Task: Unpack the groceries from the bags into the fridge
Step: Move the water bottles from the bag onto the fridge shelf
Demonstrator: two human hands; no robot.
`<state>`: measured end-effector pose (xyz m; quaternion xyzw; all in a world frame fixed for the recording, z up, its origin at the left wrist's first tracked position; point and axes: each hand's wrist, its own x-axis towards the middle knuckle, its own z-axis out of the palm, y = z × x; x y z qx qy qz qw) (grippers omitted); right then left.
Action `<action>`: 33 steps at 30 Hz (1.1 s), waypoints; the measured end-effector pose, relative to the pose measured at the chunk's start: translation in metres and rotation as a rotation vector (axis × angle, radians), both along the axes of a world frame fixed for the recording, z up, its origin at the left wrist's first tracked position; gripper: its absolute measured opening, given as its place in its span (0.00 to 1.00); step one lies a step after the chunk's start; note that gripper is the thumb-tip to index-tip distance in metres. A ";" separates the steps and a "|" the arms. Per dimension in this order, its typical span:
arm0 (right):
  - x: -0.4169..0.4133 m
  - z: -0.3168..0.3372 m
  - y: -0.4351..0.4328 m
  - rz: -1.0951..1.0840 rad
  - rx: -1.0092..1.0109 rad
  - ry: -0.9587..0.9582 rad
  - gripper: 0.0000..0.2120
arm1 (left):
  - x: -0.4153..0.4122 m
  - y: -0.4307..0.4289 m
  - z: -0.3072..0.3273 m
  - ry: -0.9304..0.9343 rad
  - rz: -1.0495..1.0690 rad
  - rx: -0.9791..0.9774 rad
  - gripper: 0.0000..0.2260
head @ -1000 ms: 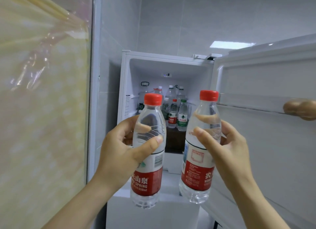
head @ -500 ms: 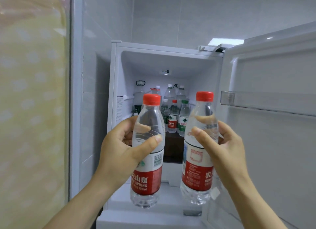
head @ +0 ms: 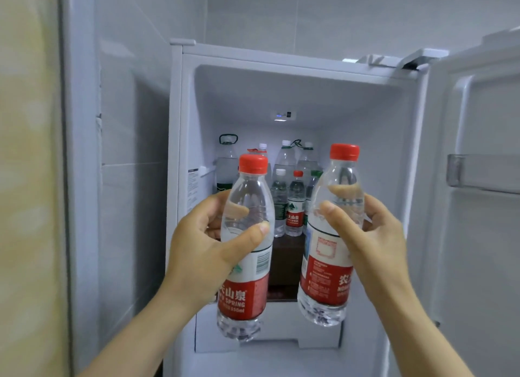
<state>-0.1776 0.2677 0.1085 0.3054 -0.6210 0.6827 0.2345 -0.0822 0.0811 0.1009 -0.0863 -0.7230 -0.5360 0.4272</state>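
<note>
I hold two clear water bottles with red caps and red labels up in front of the open fridge (head: 318,67). My left hand (head: 202,250) grips the left bottle (head: 247,253) around its upper body, thumb across the front. My right hand (head: 368,236) grips the right bottle (head: 332,236) the same way; this one tilts slightly and sits a little higher. Both bottles hang just outside the fridge opening, level with the shelf of stored bottles (head: 292,196).
Several water bottles, large and small, stand at the back of the fridge shelf. The fridge door (head: 484,236) stands open on the right with a clear door rack (head: 478,174). A tiled wall (head: 126,123) and a yellow curtain (head: 25,179) lie to the left.
The fridge interior has grown larger in view and moved toward the centre. Both hands carry the bottles closer to the opening. The right bottle now tilts more.
</note>
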 end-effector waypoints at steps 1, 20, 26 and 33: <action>-0.008 0.000 -0.006 -0.007 0.004 -0.010 0.24 | -0.008 -0.006 -0.001 -0.010 0.005 0.004 0.26; -0.193 -0.008 -0.083 -0.027 -0.019 -0.082 0.25 | -0.167 -0.064 0.006 0.006 0.180 0.015 0.14; -0.245 -0.018 -0.092 -0.058 0.040 -0.104 0.18 | -0.224 -0.070 0.000 -0.010 0.252 0.027 0.14; -0.284 -0.031 -0.105 -0.110 0.078 -0.097 0.21 | -0.274 -0.084 -0.016 -0.043 0.302 0.056 0.18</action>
